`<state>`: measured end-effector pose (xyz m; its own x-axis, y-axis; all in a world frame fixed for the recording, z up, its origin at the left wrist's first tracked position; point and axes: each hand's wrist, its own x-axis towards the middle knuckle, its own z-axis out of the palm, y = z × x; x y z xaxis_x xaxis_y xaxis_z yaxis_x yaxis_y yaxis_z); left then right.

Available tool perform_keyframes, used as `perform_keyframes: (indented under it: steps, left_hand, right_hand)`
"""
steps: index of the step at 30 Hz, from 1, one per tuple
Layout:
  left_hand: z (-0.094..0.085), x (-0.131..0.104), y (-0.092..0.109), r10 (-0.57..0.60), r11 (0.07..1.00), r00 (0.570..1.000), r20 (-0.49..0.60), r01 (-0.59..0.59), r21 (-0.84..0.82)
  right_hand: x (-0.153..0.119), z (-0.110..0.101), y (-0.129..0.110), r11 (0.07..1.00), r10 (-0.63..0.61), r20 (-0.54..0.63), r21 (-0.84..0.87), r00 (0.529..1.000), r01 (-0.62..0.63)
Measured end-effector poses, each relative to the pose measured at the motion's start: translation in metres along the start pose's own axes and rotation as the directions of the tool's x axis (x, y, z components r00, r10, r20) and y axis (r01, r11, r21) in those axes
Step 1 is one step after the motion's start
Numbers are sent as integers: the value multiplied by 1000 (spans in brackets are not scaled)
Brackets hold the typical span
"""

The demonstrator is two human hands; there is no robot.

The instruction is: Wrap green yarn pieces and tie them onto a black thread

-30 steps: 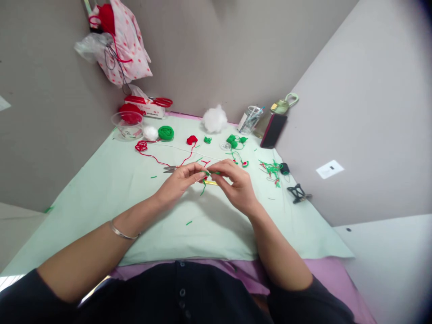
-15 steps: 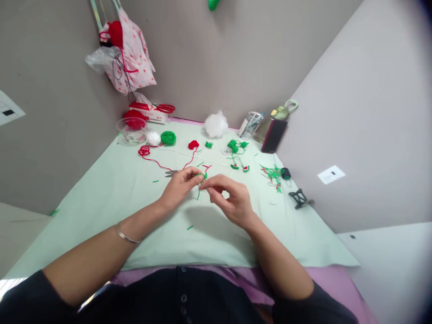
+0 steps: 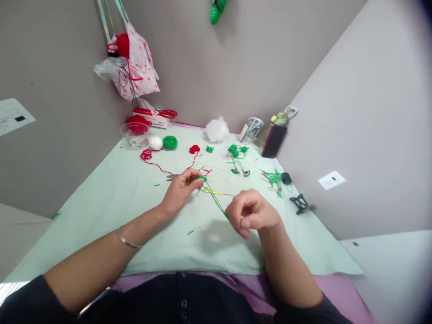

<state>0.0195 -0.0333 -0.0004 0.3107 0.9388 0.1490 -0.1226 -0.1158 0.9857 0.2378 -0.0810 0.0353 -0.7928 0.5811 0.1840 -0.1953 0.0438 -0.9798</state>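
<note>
My left hand (image 3: 182,186) pinches a small green yarn piece (image 3: 204,178) between thumb and fingers, over the middle of the table. Green strands (image 3: 216,198) run from it down and right to my right hand (image 3: 251,211), whose fingers are curled together at their far end. Whether my right hand also holds a needle is too small to tell. A crochet hook with a yellow handle (image 3: 213,192) lies on the cloth beneath the strands. Scissors (image 3: 171,177) lie partly hidden behind my left hand.
Behind stand a plastic tub (image 3: 135,140), green yarn (image 3: 170,142), white stuffing (image 3: 217,129), a cup of tools (image 3: 251,130) and a phone (image 3: 274,141). Green scraps (image 3: 272,177), a dark spool (image 3: 286,178) and a black stand (image 3: 300,204) lie at right.
My right hand has moved right and toward my body, away from my left hand, stretching green strands between them. The yellow hook has come into view. The camera view has shifted slightly.
</note>
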Motion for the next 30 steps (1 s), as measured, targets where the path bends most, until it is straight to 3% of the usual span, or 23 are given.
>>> perform_keyframes:
  steps: [5, 8, 15, 17, 22, 25, 27, 30]
  left_hand:
    - [-2, 2, -3, -5, 1000, 999, -46, 5, -11]
    - [-2, 3, -4, -10, 1000, 999, -50, 9, -13]
    - [-4, 5, -7, -38, 999, 997, -72, 37, -17]
    - [-4, 6, -8, -44, 999, 996, -78, 43, -17]
    - [-4, 6, -9, -40, 999, 996, -78, 37, -30]
    - [-3, 5, -7, -25, 998, 997, -73, 21, -62]
    - [-1, 3, -6, 6, 997, 998, -57, -11, -78]
    - [1, 0, -4, 60, 995, 998, -5, -60, -76]
  right_hand:
    - [-2, -4, -6, 999, 1, 210, -32, 978, 6]
    - [-3, -5, -9, 998, 18, 275, -62, 961, -1]
    - [-3, -6, -10, 989, -118, 409, -29, 905, 142]
    - [-5, -6, -9, 990, -109, 401, -41, 910, 137]
    - [-14, -5, -7, 995, -59, 272, -65, 961, 79]
    - [-11, -2, -8, 999, 21, 9, -37, 1000, -20]
    - [-1, 1, -8, 996, 45, -255, -66, 966, -63]
    - [19, 4, -3, 961, -47, -560, -250, 827, -115]
